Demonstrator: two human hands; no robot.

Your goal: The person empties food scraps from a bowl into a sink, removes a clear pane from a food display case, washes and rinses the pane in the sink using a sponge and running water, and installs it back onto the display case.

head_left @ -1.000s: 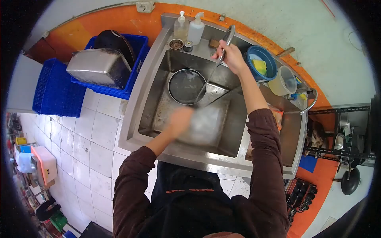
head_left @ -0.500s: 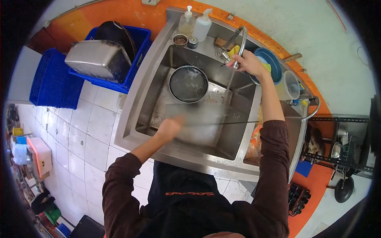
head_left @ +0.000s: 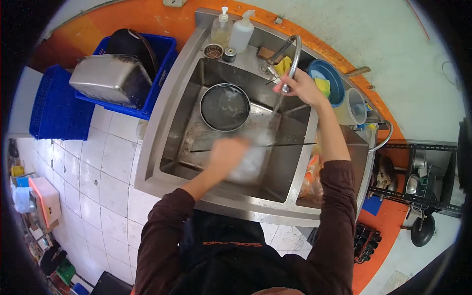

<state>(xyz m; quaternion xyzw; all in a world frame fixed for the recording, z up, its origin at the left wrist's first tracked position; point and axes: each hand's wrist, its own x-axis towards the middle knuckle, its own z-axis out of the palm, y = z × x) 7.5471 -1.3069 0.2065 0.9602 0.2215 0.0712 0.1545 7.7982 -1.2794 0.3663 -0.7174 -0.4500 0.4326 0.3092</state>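
Observation:
My right hand point(head_left: 303, 88) is closed around the end of the bent metal faucet spout point(head_left: 297, 51), and water runs down from it. Over the sink basin point(head_left: 169, 157), my left hand point(head_left: 227, 155) is smeared by motion but looks closed on a long thin dark rod point(head_left: 287, 145), which lies crosswise. Beside that hand is a whitish blur I cannot make out. A round dark pan point(head_left: 225, 107) with liquid in it sits at the back left of the basin.
Soap bottles point(head_left: 241, 35) stand on the back ledge. A blue basin point(head_left: 327, 81) and clear tub point(head_left: 351, 107) are on the right. Orange-and-white items point(head_left: 312, 177) lie in the second basin. Left, a blue crate point(head_left: 167, 73) holds a metal pan point(head_left: 110, 78).
My left hand has moved right and slightly up. The rod's far end now reaches less far right, and its near end shows left of the hand. My right hand stays on the spout.

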